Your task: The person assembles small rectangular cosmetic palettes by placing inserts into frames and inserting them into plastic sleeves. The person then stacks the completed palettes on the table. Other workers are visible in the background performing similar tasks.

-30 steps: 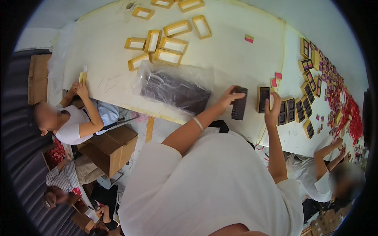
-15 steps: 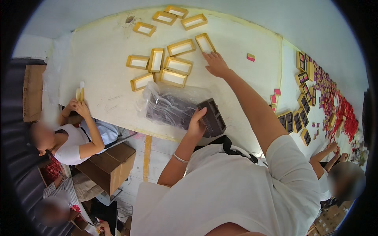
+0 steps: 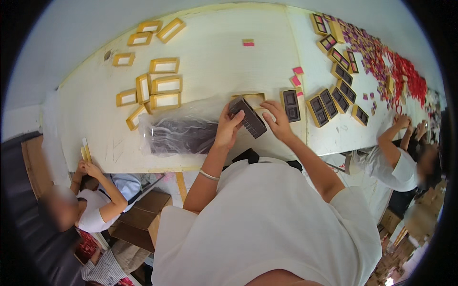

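The left hand (image 3: 229, 127) clasps a dark insert tray (image 3: 248, 117), fingers wrapped round its near end, tilted above the white table (image 3: 214, 62). The right hand (image 3: 278, 119) touches the tray's far side, fingers spread (its hold is unclear). Beneath sits a gold-edged box (image 3: 253, 99); just left lies a clear bag of dark trays (image 3: 179, 134).

Free room and obstacles, table (image 3: 214, 57):
- Middle toward the far edge: bare top is lying open, with only a small pink-and-yellow piece (image 3: 248, 42) sitting there.
- Left part: empty gold-rimmed trays (image 3: 160, 86) are crowding it.
- Near edge: clear plastic bag of dark inserts (image 3: 179, 133) is blocking passage.
- Right part: filled dark trays (image 3: 329, 102) and red pieces (image 3: 405, 71) are covering it; a co-worker's hands (image 3: 400, 121) are reaching in.
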`<state>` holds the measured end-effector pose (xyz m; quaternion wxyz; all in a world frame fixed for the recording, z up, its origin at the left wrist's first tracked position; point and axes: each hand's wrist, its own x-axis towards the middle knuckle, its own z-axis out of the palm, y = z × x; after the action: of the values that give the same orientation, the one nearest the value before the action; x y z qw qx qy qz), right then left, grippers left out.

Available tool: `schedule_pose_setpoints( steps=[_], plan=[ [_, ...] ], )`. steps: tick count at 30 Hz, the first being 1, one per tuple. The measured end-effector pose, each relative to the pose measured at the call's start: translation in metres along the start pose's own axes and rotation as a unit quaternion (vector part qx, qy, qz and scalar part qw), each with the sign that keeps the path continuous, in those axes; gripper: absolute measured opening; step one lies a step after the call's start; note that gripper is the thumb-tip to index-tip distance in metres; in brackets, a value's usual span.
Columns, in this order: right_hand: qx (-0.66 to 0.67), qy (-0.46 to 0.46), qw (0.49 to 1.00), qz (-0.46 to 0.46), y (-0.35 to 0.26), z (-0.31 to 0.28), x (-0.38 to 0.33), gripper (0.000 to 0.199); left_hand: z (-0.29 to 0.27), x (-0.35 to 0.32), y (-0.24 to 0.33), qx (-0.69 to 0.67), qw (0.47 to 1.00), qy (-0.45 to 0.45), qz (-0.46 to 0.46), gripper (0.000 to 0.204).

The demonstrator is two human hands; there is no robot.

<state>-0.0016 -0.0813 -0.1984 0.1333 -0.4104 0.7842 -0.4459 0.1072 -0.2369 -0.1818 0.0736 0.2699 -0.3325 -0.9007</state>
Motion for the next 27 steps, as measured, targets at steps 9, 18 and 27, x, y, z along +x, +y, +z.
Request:
schedule_pose_setpoints(
  steps=[9,18,27],
  plan=[
    [0.397,0.082,0.886,0.225,-0.041,0.011,-0.028,0.034,0.031,-0.008,-0.021,0.041,0.999,0.03,0.006,0.036],
    [0.233,0.143,0.949,0.159,-0.015,-0.007,-0.013,0.033,0.011,-0.006,-0.015,0.022,0.985,0.172,0.016,0.033],
    [-0.276,-0.159,0.923,-0.218,0.025,-0.016,0.054,0.032,-0.03,0.018,0.007,0.028,0.985,0.138,-0.098,0.036]
  ],
)
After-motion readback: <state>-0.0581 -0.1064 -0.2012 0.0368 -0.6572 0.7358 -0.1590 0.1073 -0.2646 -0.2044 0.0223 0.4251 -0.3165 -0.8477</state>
